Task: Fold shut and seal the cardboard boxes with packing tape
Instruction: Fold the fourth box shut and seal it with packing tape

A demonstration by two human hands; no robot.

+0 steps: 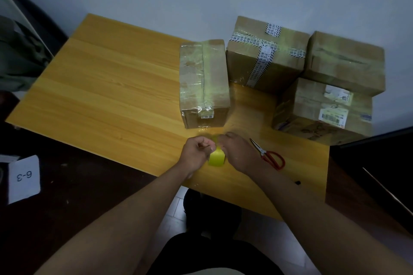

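Note:
A closed cardboard box (204, 83) wrapped in clear tape lies on the wooden table (107, 87), just beyond my hands. A yellowish roll of packing tape (216, 158) sits between my hands. My right hand (238, 152) grips the roll from the right. My left hand (196, 152) pinches the tape's free end at the roll's top. A clear strip of tape stretches from the roll toward the box's near face. Three more closed boxes stand at the back right: a taped one (266, 56), a plain one (345, 62) and a labelled one (324, 109).
Red-handled scissors (269, 155) lie on the table just right of my right hand. A white card marked "6-3" (23, 178) lies on the dark floor at the left. The wall runs behind the boxes. A dark surface borders the table's right edge.

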